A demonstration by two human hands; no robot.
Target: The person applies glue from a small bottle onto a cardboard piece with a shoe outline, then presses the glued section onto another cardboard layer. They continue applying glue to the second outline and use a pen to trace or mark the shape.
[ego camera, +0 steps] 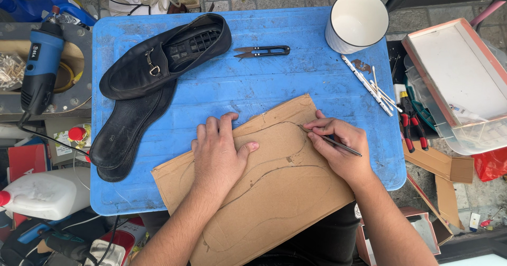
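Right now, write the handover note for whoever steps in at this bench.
Left hand: flat on the cardboard sheet, pinning it to the blue table.
Right hand: holds a thin metal blade, tip on the traced sole outline at its toe end.
Black loafer and loose insole lie on the table's left side; thread snips and white cup at the far edge.
Done: outline drawn.
Left: the sole shape is not cut free.

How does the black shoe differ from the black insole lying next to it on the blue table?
The black shoe is a full loafer with a metal buckle, lying on its side so its treaded sole shows; the black insole is a flat, thin piece lying level. The shoe sits farther from the hands and overlaps the insole's upper end. Both are black, similar in length, and rest untouched on the blue table.
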